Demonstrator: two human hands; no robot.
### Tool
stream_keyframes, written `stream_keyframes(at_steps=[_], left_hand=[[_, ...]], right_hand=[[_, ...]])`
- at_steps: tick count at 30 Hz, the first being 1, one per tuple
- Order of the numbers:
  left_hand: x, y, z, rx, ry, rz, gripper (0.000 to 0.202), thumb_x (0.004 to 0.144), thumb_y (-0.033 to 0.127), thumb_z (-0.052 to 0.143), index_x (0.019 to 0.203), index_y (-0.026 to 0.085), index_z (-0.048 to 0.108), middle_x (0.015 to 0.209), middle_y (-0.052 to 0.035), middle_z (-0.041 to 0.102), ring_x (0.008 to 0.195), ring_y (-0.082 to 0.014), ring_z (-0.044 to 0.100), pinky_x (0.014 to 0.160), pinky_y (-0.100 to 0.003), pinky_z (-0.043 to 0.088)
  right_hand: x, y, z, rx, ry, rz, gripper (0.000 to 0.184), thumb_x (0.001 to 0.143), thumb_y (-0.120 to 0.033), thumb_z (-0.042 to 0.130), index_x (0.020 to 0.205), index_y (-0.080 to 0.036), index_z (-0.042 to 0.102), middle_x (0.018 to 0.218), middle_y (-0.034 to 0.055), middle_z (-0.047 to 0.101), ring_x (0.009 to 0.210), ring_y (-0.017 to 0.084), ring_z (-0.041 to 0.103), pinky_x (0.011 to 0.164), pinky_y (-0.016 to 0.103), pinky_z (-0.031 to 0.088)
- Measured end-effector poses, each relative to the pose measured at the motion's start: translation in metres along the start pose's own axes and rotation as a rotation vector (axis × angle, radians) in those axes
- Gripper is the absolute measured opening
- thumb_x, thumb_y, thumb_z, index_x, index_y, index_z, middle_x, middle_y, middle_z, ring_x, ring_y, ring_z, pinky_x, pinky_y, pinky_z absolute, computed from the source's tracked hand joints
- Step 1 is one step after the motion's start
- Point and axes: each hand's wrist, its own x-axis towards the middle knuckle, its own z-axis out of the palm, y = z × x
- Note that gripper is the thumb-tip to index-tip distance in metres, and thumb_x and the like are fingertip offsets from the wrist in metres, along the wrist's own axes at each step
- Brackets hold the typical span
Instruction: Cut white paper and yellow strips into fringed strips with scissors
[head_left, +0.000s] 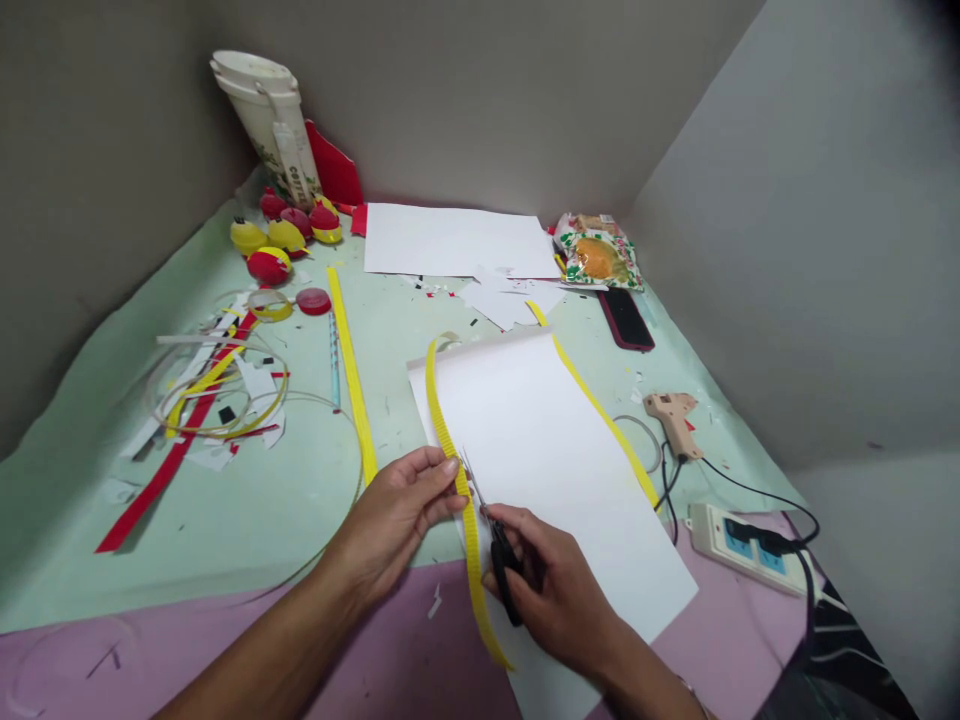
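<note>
My left hand [420, 495] pinches a ridged yellow paper strip [441, 420], which curves above and below the fingers. In my right hand [547, 575] is a small pair of scissors [504, 570] with black handles. Their thin blades point up and left, close beside the strip near my left fingertips. Whether the blades touch the strip I cannot tell. Beneath both lies a large white paper sheet [570, 470], overhanging the front of the green cover. A second yellow strip [592, 400] runs along the sheet's right edge, and another yellow strip [349, 370] lies left of it.
Coiled strips and red and white scraps [217, 390] lie at left, below several red-and-yellow rolled pieces [270, 264] and a white bucket [259, 110]. Toward the right are a phone [627, 320], a snack packet [598, 252], a glue gun [675, 418] and a corded power strip [746, 550].
</note>
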Motion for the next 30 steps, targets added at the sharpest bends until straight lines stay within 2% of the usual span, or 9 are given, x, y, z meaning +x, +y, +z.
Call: stream_keyframes(at_steps=[4,9,12,14,17,19,22,27,30], left_hand=[[-0.001,0.001,0.0,-0.004,-0.007,0.012,0.015,0.074,0.022,0.08,0.081,0.013,0.071,0.081,-0.0024,0.065,0.068,-0.0087,0.06,0.06,-0.017,0.056],[-0.002,0.002,-0.002,-0.075,-0.051,-0.011,0.017,0.073,0.022,0.081,0.084,0.013,0.073,0.08,-0.0019,0.066,0.067,-0.008,0.061,0.06,-0.015,0.054],[-0.002,0.003,0.0,-0.166,-0.076,-0.053,0.014,0.073,0.016,0.081,0.084,0.012,0.073,0.08,-0.003,0.069,0.068,-0.0085,0.063,0.064,-0.016,0.056],[-0.003,0.004,0.0,-0.228,-0.088,-0.05,0.008,0.075,0.011,0.078,0.08,0.011,0.072,0.078,-0.0034,0.069,0.066,-0.0083,0.064,0.062,-0.016,0.057],[-0.005,0.009,0.0,-0.349,-0.103,-0.059,0.005,0.082,0.007,0.068,0.077,0.009,0.07,0.073,-0.0034,0.066,0.06,-0.0066,0.062,0.056,-0.013,0.055],[-0.006,0.012,0.0,-0.424,-0.113,-0.09,0.011,0.085,0.005,0.063,0.077,0.008,0.069,0.071,-0.0036,0.064,0.056,-0.0049,0.06,0.049,-0.01,0.051],[-0.008,0.013,0.002,-0.419,-0.108,-0.087,0.01,0.085,0.005,0.062,0.078,0.007,0.069,0.072,-0.0038,0.063,0.057,-0.0048,0.059,0.048,-0.009,0.05],[-0.006,0.006,0.005,-0.189,-0.021,0.034,0.008,0.077,0.007,0.072,0.084,0.012,0.07,0.079,-0.0028,0.066,0.064,-0.0081,0.062,0.056,-0.015,0.055],[-0.003,0.002,0.005,-0.114,-0.004,0.074,0.013,0.073,0.012,0.077,0.083,0.013,0.069,0.082,-0.002,0.066,0.064,-0.0079,0.061,0.054,-0.015,0.054]], right_hand=[[-0.001,0.002,0.001,-0.007,0.015,-0.024,0.051,0.076,-0.006,0.057,0.125,-0.023,0.06,0.088,-0.0005,0.063,0.073,0.012,0.055,0.07,0.024,0.046],[0.004,0.0,-0.002,0.28,0.034,0.197,0.039,0.085,-0.022,0.061,0.124,-0.019,0.061,0.077,-0.0018,0.054,0.063,0.01,0.048,0.058,0.022,0.042],[0.004,-0.001,-0.003,0.332,0.044,0.239,0.037,0.084,-0.029,0.067,0.119,-0.02,0.064,0.075,-0.002,0.055,0.063,0.01,0.048,0.056,0.021,0.041],[0.003,0.0,-0.004,0.412,-0.031,0.255,0.039,0.082,-0.036,0.072,0.117,-0.02,0.066,0.071,-0.0025,0.055,0.058,0.009,0.049,0.05,0.019,0.039],[0.002,0.002,-0.009,0.723,-0.209,0.304,0.056,0.081,-0.057,0.069,0.12,-0.018,0.064,0.066,-0.0015,0.056,0.043,0.008,0.048,0.036,0.017,0.029],[0.003,0.005,-0.013,0.884,-0.188,0.307,0.062,0.081,-0.063,0.065,0.121,-0.016,0.063,0.068,0.0005,0.059,0.04,0.008,0.048,0.032,0.017,0.025],[0.005,0.006,-0.014,0.849,-0.05,0.307,0.055,0.083,-0.057,0.066,0.121,-0.017,0.061,0.071,0.0013,0.061,0.043,0.009,0.051,0.032,0.016,0.025],[0.004,0.001,-0.002,0.399,0.016,0.225,0.035,0.085,-0.026,0.067,0.118,-0.02,0.063,0.073,-0.0016,0.059,0.057,0.01,0.054,0.051,0.02,0.042],[0.001,0.001,0.003,0.185,0.038,0.102,0.039,0.08,-0.011,0.06,0.117,-0.021,0.064,0.074,-0.0027,0.055,0.061,0.009,0.049,0.057,0.021,0.042]])
